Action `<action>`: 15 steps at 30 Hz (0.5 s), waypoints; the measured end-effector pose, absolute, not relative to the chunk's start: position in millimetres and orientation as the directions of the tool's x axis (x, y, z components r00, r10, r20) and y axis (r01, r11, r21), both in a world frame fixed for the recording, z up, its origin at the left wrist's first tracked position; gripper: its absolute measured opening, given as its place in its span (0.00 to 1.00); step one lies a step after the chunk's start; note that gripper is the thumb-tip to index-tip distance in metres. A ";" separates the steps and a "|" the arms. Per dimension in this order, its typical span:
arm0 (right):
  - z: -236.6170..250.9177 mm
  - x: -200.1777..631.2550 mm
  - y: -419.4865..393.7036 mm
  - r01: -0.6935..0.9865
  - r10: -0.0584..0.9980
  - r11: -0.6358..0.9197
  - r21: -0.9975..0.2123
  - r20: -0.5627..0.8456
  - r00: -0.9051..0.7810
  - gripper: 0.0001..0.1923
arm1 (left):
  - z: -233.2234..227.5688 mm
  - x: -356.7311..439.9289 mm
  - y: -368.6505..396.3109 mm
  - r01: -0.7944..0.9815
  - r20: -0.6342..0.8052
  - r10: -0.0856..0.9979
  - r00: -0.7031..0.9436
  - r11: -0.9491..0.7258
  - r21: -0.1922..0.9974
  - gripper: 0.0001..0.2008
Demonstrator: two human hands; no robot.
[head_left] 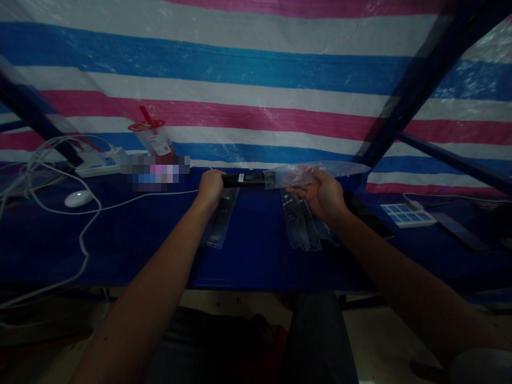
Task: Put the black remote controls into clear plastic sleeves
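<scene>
My left hand (212, 188) is closed around the left end of a black remote control (250, 179), held level above the blue table. A small white label shows on the remote. Its right end sits inside the mouth of a clear plastic bag (280, 176). At the bag, my right hand (324, 194) grips the film, thumb on top and the other fingers partly spread behind it. Below the right hand lie several bagged remotes (300, 218). Another bagged remote (222, 221) rests on the table under my left hand, partly hidden by it.
A cup with a red straw (154, 140) stands at the back left, beside a blurred patch. White cables, a power strip (98, 168) and a white mouse (79, 199) lie left. On the right are a dark flat object (368, 216) and a blue-and-white box (408, 215). Striped sheeting hangs behind.
</scene>
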State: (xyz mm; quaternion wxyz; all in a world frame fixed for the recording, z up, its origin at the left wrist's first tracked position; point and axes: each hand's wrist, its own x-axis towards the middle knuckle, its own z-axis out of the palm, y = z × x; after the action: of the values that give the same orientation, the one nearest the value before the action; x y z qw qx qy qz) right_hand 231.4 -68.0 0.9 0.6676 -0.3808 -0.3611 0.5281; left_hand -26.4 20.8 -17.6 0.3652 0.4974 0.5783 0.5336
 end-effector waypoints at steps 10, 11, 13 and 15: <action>-1.4 227.1 -70.7 -0.358 0.982 0.177 -0.917 0.139 0.129 0.10 | -5.8 -8.4 2.0 -0.119 -0.062 0.997 0.054 0.069 0.991 0.08; -0.9 226.7 -71.0 -0.351 0.982 0.178 -0.919 0.143 0.123 0.11 | -5.7 -7.8 1.3 -0.139 -0.068 0.994 0.084 0.079 0.987 0.08; 0.0 225.0 -72.0 -0.338 0.981 0.187 -0.923 0.155 0.119 0.15 | -5.8 -5.9 -0.1 -0.155 -0.081 0.989 0.123 0.100 0.983 0.09; 0.4 222.8 -73.1 -0.315 0.977 0.206 -0.927 0.173 0.127 0.19 | -6.5 -3.3 -1.8 -0.159 -0.100 0.983 0.156 0.125 0.979 0.09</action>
State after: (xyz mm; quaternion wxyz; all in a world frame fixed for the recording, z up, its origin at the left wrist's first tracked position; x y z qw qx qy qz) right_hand 222.8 -73.1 0.4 0.6455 -0.3834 -0.4314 0.5002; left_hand -3.3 -1.8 -6.5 0.6035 0.4624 0.4452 0.4731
